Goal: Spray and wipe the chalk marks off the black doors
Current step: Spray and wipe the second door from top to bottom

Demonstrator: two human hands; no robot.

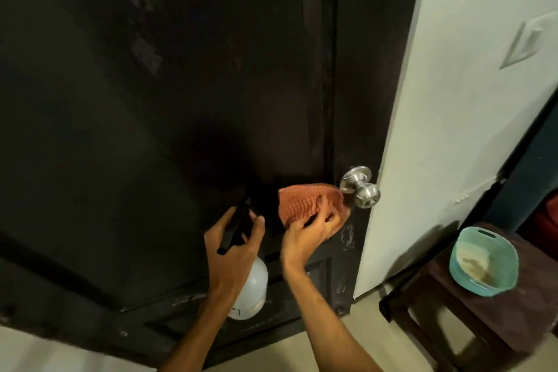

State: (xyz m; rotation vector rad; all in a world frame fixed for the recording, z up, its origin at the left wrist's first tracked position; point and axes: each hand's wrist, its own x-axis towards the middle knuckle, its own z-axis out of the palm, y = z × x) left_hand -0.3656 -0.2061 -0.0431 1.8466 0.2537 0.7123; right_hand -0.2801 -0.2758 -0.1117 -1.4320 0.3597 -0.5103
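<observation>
Chalk marks [347, 237] show as white scribbles just below the door knob [360, 187] on the black door [181, 100], and that's where the action is. The right hand [308, 235] has its fingers curled into a bunched orange cloth [305, 201] and presses it to the panel just left of the knob, the cloth's edge almost at the knob's plate. The left hand [234, 243], further left of the knob and a little lower, is wrapped round the black trigger head of a white spray bottle [252, 290]. The nozzle points at the door and the bottle hangs beneath the fist. Whether a finger is squeezing the trigger, I can't tell.

So this looks like the wiping step, with the scribble below the knob not yet reached. To do it well, I'd bring the cloth down over that scribble, press a clean face flat, and stroke one way rather than scrubbing round, so the chalk lifts instead of smearing. Go carefully round the knob's base, where dust is likely to lodge. A short burst of spray first should help; too much would probably run down the panel. There's more waiting, too: fainter marks [341, 287] well below the knob, and pale smudges [145, 51] far up and left of it.
</observation>
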